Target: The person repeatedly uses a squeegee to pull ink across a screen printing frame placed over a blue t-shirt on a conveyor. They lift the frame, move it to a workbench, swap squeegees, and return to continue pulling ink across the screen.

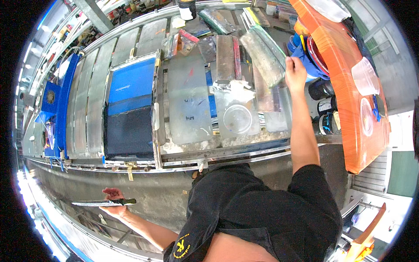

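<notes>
My left hand, low at the left, holds a long flat silver tool with a black handle, out beside the rail. My right hand grips the end of a long, ink-stained squeegee with a green edge, above other stained blades on the bench. Nearby lie a pale slab and a clear round lid. A screen frame with blue mesh and a dark lower part sits left of them.
A blue clamp unit stands left on the slatted metal bench. At right are an orange-covered surface with a plastic tub, blue buckets and dark cans. A metal rail runs along the front.
</notes>
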Tool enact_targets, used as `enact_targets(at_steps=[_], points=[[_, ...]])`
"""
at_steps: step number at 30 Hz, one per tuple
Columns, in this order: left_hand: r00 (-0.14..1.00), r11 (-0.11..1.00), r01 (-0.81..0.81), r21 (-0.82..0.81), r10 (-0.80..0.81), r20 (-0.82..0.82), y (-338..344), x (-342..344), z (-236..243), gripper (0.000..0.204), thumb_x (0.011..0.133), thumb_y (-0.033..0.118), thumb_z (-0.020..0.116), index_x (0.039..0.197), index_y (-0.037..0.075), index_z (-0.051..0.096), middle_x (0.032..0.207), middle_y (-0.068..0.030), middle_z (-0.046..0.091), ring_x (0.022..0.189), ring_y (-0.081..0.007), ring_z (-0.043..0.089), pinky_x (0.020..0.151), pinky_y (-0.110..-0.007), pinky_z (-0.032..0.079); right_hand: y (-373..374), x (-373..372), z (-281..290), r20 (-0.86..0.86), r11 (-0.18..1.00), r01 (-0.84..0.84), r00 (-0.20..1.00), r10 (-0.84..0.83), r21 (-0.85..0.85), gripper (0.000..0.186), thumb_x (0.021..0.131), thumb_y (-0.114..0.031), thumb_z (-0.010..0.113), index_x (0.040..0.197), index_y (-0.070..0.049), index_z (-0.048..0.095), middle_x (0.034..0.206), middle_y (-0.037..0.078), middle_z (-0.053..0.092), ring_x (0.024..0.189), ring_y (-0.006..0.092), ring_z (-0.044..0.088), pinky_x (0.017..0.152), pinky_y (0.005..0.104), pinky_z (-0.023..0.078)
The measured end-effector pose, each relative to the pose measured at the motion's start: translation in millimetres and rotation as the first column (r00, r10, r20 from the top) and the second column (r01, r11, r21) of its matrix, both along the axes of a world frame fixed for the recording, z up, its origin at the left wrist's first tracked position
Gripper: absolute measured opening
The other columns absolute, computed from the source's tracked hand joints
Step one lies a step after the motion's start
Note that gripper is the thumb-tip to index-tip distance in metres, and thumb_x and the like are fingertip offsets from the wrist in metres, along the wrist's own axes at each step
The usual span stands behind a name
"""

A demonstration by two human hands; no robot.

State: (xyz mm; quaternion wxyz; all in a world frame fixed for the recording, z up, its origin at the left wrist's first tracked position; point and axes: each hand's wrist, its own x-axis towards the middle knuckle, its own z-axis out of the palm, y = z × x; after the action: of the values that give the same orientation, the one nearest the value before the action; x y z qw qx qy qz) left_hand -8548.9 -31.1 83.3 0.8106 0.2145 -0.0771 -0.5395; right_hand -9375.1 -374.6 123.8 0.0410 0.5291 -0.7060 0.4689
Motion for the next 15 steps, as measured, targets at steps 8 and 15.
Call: enact_targets(at_steps=[8, 15], points=[[1.000, 0.996, 0.019, 0.091, -0.017, -0.023, -29.6, 1.0, 13.3, 0.043, 0.079, 0.041, 0.083, 0.075, 0.000, 0.071, 0.127, -0.0141, 0.072, 0.124, -0.0318, 0.064, 0.107, -0.054, 0.049, 95.6, 3.8, -120.2, 0.928, 0.975, 0.218, 0.371, -0.032, -0.053, 0.032, 0.101, -0.032, 0.076, 0.115, -0.004, 0.074, 0.104, -0.001, 0.067, 0.090, 0.0099, 0.056, 0.070, 0.0287, 0.044], [0.994, 0.978, -0.084, 0.192, 0.070, 0.079, -43.1, -8.0, 35.0, 0.054, 0.085, 0.052, 0.074, 0.071, 0.000, 0.070, 0.125, -0.0142, 0.073, 0.122, -0.0318, 0.064, 0.107, -0.052, 0.047, 126.7, -13.1, -173.1, 0.302, 0.916, 0.310, 0.874, -0.381, 0.256, 0.036, 0.099, -0.036, 0.076, 0.114, -0.004, 0.076, 0.093, 0.004, 0.076, 0.084, 0.0216, 0.068, 0.078, 0.0384, 0.054]])
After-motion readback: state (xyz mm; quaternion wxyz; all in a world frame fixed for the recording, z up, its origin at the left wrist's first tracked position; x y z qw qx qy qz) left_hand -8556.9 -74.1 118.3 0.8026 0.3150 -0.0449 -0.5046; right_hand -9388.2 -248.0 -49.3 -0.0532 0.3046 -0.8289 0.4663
